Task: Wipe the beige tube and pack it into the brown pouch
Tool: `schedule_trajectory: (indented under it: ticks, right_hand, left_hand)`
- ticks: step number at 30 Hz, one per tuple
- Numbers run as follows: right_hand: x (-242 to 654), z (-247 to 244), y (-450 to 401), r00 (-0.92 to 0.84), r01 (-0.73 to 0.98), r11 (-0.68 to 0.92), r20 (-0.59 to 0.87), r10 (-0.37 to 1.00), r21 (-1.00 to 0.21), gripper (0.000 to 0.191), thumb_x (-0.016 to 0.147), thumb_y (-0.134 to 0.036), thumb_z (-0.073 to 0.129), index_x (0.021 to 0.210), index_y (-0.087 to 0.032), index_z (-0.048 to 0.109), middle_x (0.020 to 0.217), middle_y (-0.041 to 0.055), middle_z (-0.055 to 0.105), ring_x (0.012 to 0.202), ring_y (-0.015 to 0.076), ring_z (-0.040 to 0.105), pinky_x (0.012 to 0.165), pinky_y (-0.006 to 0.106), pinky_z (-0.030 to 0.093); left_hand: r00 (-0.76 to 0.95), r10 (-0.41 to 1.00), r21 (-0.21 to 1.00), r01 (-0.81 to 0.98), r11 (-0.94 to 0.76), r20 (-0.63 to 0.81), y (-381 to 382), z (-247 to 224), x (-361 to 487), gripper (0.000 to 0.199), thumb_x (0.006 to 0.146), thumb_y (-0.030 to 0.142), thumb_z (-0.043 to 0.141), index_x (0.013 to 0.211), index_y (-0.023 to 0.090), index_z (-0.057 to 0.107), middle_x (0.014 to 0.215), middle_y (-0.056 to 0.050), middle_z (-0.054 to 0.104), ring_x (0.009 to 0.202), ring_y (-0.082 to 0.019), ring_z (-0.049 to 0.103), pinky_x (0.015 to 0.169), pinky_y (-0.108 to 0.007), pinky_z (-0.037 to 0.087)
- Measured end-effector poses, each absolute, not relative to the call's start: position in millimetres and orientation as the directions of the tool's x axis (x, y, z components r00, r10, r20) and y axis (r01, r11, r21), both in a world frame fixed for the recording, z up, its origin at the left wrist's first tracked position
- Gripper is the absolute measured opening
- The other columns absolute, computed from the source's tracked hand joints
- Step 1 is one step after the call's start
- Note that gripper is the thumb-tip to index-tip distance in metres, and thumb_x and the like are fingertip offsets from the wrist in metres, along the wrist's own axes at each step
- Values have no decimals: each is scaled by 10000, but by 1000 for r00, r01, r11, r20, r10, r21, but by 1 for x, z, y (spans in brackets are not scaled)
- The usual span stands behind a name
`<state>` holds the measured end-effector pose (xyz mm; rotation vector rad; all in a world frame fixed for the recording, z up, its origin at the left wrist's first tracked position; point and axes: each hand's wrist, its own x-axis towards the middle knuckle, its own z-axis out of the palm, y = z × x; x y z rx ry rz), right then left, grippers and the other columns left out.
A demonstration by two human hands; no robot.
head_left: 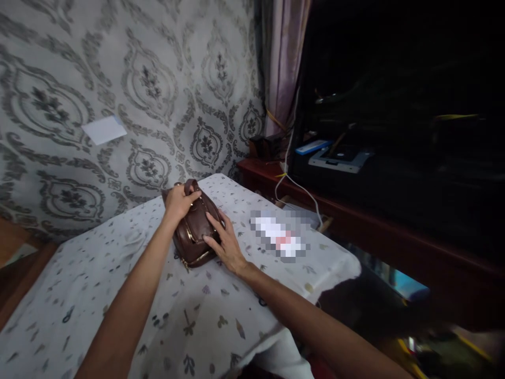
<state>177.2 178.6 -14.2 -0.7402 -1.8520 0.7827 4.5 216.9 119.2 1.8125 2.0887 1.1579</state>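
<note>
A dark brown leather bag (193,226) with gold zips and a short top handle lies on a table covered by a white patterned cloth. At its far left end, my left hand (179,202) is closed around the upper edge near the handle, with thumb and finger pinched together. My right hand (226,242) rests on the bag's right side, fingers spread and thumb apart, touching the leather. What is inside the bag cannot be seen.
The patterned tablecloth (209,305) reaches the wall. A blurred-out pale item (280,237) lies right of the bag. Further right stands a dark red cabinet (339,205) with a large black screen (402,131) and a white cable (302,184) hanging down.
</note>
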Motion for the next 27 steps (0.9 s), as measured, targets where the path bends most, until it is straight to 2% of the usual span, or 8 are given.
schedule_trajectory:
  ticks: [6, 12, 17, 23, 27]
  right_hand:
    - [176, -19, 182, -353, 127, 645, 573, 740, -754, 586, 999, -547, 491, 1548, -359, 410, 1652, 83, 257, 1553, 287, 254, 1265, 526, 255]
    - [175, -19, 181, -342, 151, 641, 569, 748, -753, 635, 1000, -531, 498, 1585, -358, 324, 1662, 86, 258, 1550, 286, 263, 1261, 533, 265]
    - [174, -20, 183, -342, 165, 662, 587, 734, -731, 635, 1000, -520, 508, 1585, -359, 320, 1656, 94, 268, 1543, 284, 280, 1257, 529, 275]
    - [174, -19, 183, -350, 326, 700, 607, 713, -635, 640, 1010, -477, 501, 1599, -344, 289, 1648, 129, 286, 1513, 318, 334, 1194, 564, 376]
    - [174, -18, 183, -344, 442, 719, 639, 688, -537, 618, 998, -478, 527, 1574, -344, 350, 1649, 154, 273, 1504, 368, 321, 1146, 627, 390]
  left_hand:
    - [-276, 889, 703, 707, -71, 366, 218, 116, 3, 262, 709, 423, 696, 613, 197, 605, 540, 33, 549, 558, -149, 524, 572, -259, 364]
    - [-287, 882, 732, 675, -91, 374, 216, 114, 4, 261, 691, 431, 699, 621, 197, 607, 569, 22, 573, 584, -153, 527, 562, -254, 355]
    - [-286, 884, 751, 652, -104, 370, 211, 117, 7, 278, 679, 445, 691, 620, 195, 585, 571, 24, 556, 578, -145, 504, 570, -256, 349]
    - [-268, 900, 762, 640, -100, 343, 204, 121, 11, 259, 696, 421, 660, 622, 193, 561, 568, 36, 519, 570, -135, 473, 586, -262, 344]
    - [-246, 902, 723, 684, -99, 356, 207, 122, 9, 243, 736, 401, 654, 642, 187, 586, 584, 32, 542, 589, -142, 502, 593, -262, 361]
